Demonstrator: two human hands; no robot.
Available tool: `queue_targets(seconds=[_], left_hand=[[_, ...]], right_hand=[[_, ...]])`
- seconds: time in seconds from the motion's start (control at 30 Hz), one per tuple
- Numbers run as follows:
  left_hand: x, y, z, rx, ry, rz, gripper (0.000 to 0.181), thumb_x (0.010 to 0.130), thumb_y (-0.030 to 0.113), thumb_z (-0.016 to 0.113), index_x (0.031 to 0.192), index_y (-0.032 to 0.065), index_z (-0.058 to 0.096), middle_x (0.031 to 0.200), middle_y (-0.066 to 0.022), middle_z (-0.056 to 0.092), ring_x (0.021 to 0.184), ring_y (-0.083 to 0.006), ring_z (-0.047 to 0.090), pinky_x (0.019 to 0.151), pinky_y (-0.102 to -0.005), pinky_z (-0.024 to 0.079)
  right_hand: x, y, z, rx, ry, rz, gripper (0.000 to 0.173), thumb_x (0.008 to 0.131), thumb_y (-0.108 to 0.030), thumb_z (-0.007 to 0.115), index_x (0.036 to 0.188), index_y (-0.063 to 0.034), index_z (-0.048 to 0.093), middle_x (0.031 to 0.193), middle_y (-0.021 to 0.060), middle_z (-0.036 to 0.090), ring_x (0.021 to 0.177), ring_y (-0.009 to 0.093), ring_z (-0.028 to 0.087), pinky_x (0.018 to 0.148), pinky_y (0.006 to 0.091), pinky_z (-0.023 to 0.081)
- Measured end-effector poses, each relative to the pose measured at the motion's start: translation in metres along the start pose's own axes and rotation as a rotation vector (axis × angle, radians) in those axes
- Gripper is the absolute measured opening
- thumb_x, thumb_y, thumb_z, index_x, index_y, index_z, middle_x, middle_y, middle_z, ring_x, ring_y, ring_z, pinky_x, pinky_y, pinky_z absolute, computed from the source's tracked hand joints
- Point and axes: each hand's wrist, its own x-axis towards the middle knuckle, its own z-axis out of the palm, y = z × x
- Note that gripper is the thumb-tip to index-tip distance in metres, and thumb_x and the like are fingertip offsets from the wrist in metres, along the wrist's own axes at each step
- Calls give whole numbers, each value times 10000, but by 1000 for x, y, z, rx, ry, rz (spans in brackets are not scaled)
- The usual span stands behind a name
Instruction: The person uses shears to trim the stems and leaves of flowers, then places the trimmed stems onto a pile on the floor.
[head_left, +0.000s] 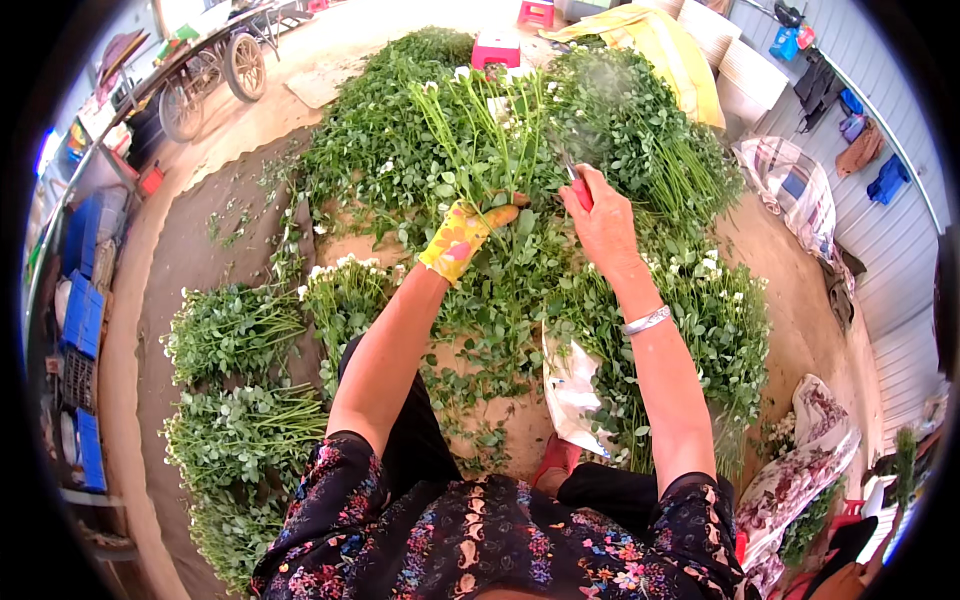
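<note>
My left hand (465, 236), in a yellow flower-patterned glove, is closed around a bunch of long green flower stems (480, 142). The stems fan up and away from me, with some white blooms near their far ends. Bare but for a silver bracelet at the wrist, my right hand (604, 217) grips a red-handled cutting tool (579, 191) just right of the bunch. Its metal tip points away from me; whether its blades are apart cannot be told. Leafy cuttings (502, 307) lie below both hands.
Large heaps of leafy stems (375, 135) lie ahead. Tied-looking bundles (240, 420) with white flowers rest on a dark ground sheet (187, 247) at left. A white wrapper (574, 390) lies near my foot. Farther off are a red stool (496, 51), a wheeled cart (225, 75) and blue crates (82, 315).
</note>
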Motion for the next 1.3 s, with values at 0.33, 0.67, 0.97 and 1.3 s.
queue_targets(seconds=[0.33,0.67,0.97,1.3], left_hand=[[-1,4,6,-38,23,17,247,846,117,682,1085,51,678,1064,-32,673,991,-131,602,898,-290,454],[1,2,10,-126,33,-4,232,851,89,674,1078,40,671,1029,-31,676,934,-118,615,820,-278,485],[0,7,12,-157,32,-70,226,848,92,681,1069,44,680,978,-12,674,861,-97,611,742,-271,494],[4,-3,10,-201,26,-10,230,845,57,675,1075,56,671,1014,-5,676,888,-93,607,782,-264,488]], right_hand=[[44,-30,-65,-658,-163,-261,281,876,-300,603,1041,-87,522,815,136,617,695,306,656,544,406,530],[76,-39,-86,-865,-272,-452,279,819,-243,657,1023,-77,562,819,128,629,750,294,652,614,396,530],[78,-21,-92,-667,-200,-270,231,899,-305,577,957,-82,559,762,140,636,719,335,646,593,435,521],[88,-40,-90,-874,-252,-546,329,818,-220,669,1095,-90,549,821,129,619,698,318,631,565,417,500]])
